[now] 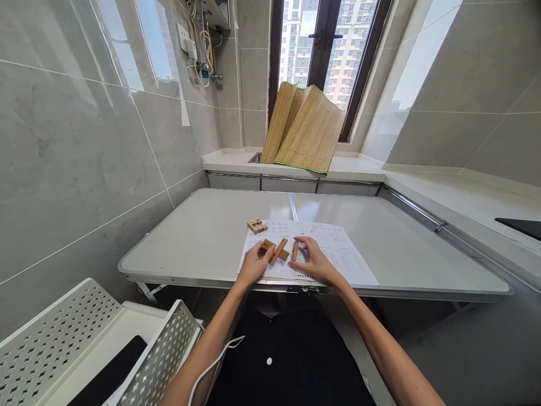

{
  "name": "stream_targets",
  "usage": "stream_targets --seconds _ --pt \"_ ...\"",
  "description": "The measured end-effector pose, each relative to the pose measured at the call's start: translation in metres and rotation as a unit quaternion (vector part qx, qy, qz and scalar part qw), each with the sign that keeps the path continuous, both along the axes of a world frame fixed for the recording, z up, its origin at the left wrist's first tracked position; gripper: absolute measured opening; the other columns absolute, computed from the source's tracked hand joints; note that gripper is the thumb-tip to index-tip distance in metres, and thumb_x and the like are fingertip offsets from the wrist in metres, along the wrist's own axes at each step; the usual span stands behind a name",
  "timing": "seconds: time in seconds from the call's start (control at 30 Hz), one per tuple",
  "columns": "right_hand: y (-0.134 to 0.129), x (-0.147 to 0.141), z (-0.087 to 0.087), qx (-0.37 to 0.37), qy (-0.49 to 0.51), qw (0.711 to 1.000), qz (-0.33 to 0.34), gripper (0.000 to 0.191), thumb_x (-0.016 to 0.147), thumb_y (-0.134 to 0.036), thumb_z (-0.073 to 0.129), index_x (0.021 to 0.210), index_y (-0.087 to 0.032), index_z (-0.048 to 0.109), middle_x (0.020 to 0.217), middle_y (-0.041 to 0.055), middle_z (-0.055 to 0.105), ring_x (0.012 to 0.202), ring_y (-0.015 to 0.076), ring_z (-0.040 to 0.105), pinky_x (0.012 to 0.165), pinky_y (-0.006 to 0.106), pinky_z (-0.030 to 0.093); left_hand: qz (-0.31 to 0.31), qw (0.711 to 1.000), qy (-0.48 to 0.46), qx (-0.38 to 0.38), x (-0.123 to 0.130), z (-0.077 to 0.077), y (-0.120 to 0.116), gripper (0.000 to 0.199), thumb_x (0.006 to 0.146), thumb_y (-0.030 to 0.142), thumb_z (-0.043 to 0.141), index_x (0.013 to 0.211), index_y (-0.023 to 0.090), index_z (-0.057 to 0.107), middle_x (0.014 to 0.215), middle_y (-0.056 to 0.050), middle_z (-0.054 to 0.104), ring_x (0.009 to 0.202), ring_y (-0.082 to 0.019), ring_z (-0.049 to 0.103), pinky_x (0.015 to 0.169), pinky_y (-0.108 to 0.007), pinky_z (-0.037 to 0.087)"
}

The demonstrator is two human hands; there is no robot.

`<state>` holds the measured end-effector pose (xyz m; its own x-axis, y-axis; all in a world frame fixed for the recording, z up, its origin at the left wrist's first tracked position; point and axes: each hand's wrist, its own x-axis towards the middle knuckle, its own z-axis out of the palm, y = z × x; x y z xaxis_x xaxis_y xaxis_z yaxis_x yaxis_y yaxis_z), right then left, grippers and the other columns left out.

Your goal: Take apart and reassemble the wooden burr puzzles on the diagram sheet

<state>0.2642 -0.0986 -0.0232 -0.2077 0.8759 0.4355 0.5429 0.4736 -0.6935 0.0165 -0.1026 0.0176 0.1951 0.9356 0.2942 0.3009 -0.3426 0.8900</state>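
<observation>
Near the front edge of the table, my left hand (255,265) is closed on a group of crossed wooden puzzle pieces (278,251), held just above a printed paper sheet (338,254). A little to the right, my right hand (315,259) pinches a single wooden stick (295,251) upright between thumb and fingers, apart from the crossed pieces. Behind my left hand, several more notched wooden pieces (257,226) lie close together at the sheet's far left corner. My left fingers partly hide the piece they grip.
The white folding table (181,237) has a seam down its middle. At the lower left stands a white perforated basket (59,332) with a dark flat object inside. A white cable (211,363) runs by my left arm. A bamboo mat (310,129) leans against the window.
</observation>
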Motion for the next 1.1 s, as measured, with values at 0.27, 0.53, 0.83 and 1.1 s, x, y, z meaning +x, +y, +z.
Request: stream_targets --seconds 0.27,0.53,0.83,1.1 --pt "0.001 -0.002 -0.002 0.011 -0.039 0.999 -0.024 0.07 0.083 -0.045 0.083 0.144 -0.028 0.055 0.143 0.0131 0.055 0.139 0.0373 0.048 0.119 0.058 0.042 -0.015 0.999 -0.023 -0.017 -0.001 -0.006 0.006 0.039 0.096 0.059 0.06 0.097 0.02 0.065 0.087 -0.005 0.078 0.085 -0.024 0.075 0.083 -0.036 0.057" --pt "0.001 -0.002 -0.003 0.027 -0.077 0.997 -0.015 0.075 0.087 -0.05 0.08 0.154 -0.028 0.053 0.148 0.0144 0.055 0.142 0.0379 0.046 0.12 0.058 0.04 -0.034 0.999 -0.029 -0.022 0.0 -0.001 0.002 0.04 0.096 0.061 0.061 0.093 0.021 0.062 0.086 -0.004 0.077 0.081 -0.022 0.073 0.084 -0.036 0.056" --pt "-0.002 -0.007 0.002 0.046 -0.109 0.993 0.009 0.054 0.093 -0.05 0.075 0.142 -0.031 0.066 0.14 0.0132 0.063 0.137 0.039 0.051 0.117 0.06 0.042 -0.052 0.998 -0.034 -0.03 -0.001 0.001 0.001 0.041 0.095 0.061 0.063 0.096 0.02 0.064 0.086 -0.005 0.076 0.08 -0.021 0.071 0.083 -0.035 0.055" --pt "-0.01 -0.007 0.012 0.043 -0.079 0.995 0.051 0.121 0.08 -0.057 0.088 0.172 -0.035 0.013 0.172 0.0131 0.028 0.159 0.0381 0.03 0.127 0.059 0.034 -0.084 0.995 -0.034 -0.036 0.0 0.001 0.001 0.043 0.096 0.062 0.061 0.101 0.019 0.062 0.09 -0.006 0.075 0.077 -0.019 0.067 0.08 -0.033 0.052"
